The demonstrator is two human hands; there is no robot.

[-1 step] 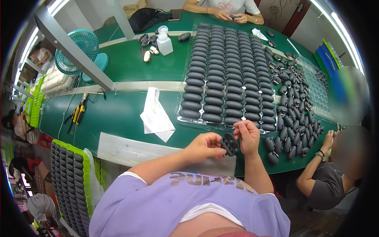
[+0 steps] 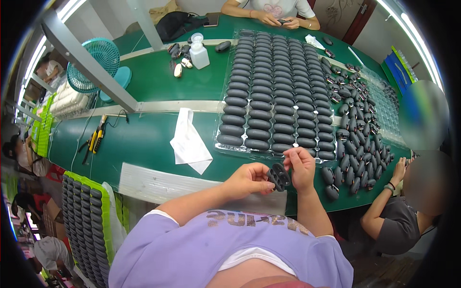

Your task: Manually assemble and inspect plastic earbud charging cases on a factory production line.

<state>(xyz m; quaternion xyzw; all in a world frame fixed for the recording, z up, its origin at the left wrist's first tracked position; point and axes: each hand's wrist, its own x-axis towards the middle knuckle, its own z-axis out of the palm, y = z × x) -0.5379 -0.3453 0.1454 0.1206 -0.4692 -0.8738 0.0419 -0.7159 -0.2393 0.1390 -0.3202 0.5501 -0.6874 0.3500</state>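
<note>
Green workbench (image 2: 158,139), head view only. Left hand (image 2: 247,178) and right hand (image 2: 300,165) are both closed on one small black shell part (image 2: 279,176), held just above the near table edge. Judgement: keep both thumbs steadying the part so it stays square to the eye. Clear blister tray (image 2: 224,150) beyond the hands carries rows of black oval housings (image 2: 269,91), nearly full. Loose black pieces (image 2: 353,144) lie heaped to its right; white cloth (image 2: 188,141) to its left.

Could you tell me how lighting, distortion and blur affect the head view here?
Head view: even overhead light, bright strip glare at the top corners; fisheye bends the green table edges and blackens the corners; left hand, right hand and the black part are sharp; a blurred patch covers the right side.
</note>
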